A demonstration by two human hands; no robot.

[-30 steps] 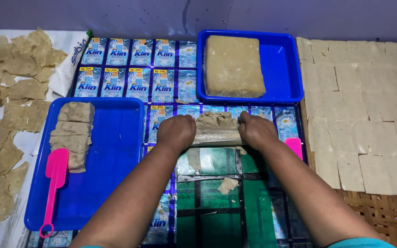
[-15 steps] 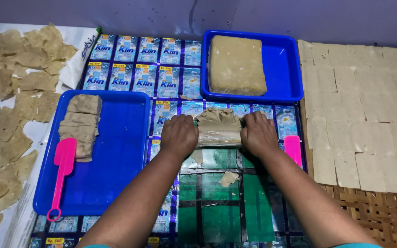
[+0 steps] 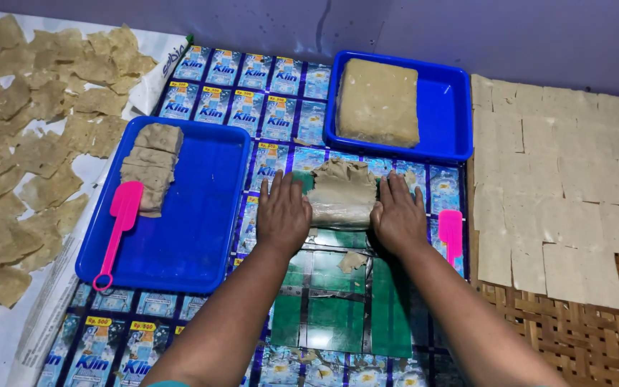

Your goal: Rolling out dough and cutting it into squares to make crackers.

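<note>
Dough (image 3: 343,192) beige, rumpled; flattened between both palms

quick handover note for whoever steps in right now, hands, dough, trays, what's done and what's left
Left hand and right hand: palms down on the ends of a roller, pressing the flattened dough sheet on the plastic-covered mat.
Done: cut pieces stacked in the left blue tray, with a pink scraper on its edge; squares laid out on the woven mat.
Left: dough block in the far tray, uncut; a small scrap lies near the hands.
</note>
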